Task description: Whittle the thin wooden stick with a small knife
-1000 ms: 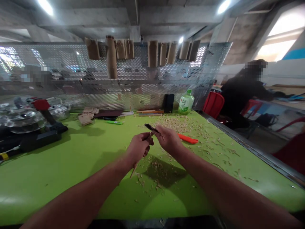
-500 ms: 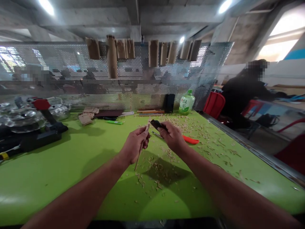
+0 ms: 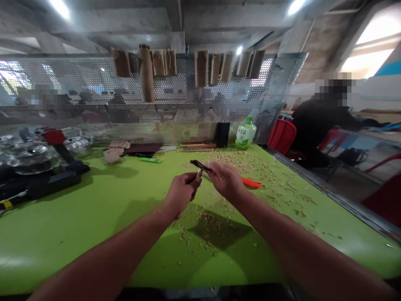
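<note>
My left hand [image 3: 184, 191] is closed round a thin wooden stick [image 3: 199, 172], whose pale upper end stands out above the thumb. My right hand [image 3: 228, 180] grips a narrow dark hand tool [image 3: 200, 164]; its exact kind cannot be made out. The tool lies across the stick's top end, touching or very close to it. Beneath and behind my right hand, an orange-handled tool [image 3: 251, 183] rests on the table, its thin metal part mostly hidden. Curled wood shavings [image 3: 208, 217] are scattered on the green table [image 3: 94, 234] below both hands.
At the left stand a black-and-red power tool [image 3: 58, 142] and clear glass-like vessels [image 3: 31, 154]. Along the back are wooden pieces [image 3: 113, 154], a green cutter [image 3: 151, 160], a black box-like object [image 3: 223, 134] and a green bottle [image 3: 246, 133]. A perforated screen [image 3: 125, 119] closes the rear. Another person [image 3: 322, 113] sits right.
The dark tool has turned and moved left over the stick's end. My left hand has lowered slightly and tilted the stick, so less of its lower end shows.
</note>
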Demonstrator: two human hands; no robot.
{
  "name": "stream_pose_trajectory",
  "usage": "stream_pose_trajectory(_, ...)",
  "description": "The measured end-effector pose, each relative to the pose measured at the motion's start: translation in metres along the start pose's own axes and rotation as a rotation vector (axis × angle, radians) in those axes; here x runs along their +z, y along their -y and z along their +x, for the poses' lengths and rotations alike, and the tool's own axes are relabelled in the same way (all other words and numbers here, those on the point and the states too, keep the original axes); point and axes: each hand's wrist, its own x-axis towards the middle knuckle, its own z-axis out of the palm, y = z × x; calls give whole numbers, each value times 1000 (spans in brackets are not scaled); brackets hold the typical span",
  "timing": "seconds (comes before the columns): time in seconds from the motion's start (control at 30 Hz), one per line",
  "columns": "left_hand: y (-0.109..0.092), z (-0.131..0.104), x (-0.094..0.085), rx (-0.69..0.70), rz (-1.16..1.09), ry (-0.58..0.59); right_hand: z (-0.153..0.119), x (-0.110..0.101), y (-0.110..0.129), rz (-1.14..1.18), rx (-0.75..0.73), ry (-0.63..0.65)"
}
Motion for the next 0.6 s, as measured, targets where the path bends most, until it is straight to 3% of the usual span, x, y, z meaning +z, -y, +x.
stream_pose_trajectory(0.3, -3, 2, -3, -76, -210, 2, 2, -2, -14, -69, -72, 53)
stream_pose_trajectory(0.37, -9, 5, -10, -60, -243, -25, 4, -2, -21, -103, -53, 87)
stream_pose_trajectory(0.43, -17, 10, -21, 50, -299, -97, 5, -3, -29, -102, 23, 107)
stream_pose_trajectory(0.5, -24, 14, -29, 141, -347, -144, 7, -5, -35, -29, 109, 54)
stream_pose_trajectory(0.6, -24, 19, -31, 58, -289, -116, 9, -8, -34, 115, 150, -103)
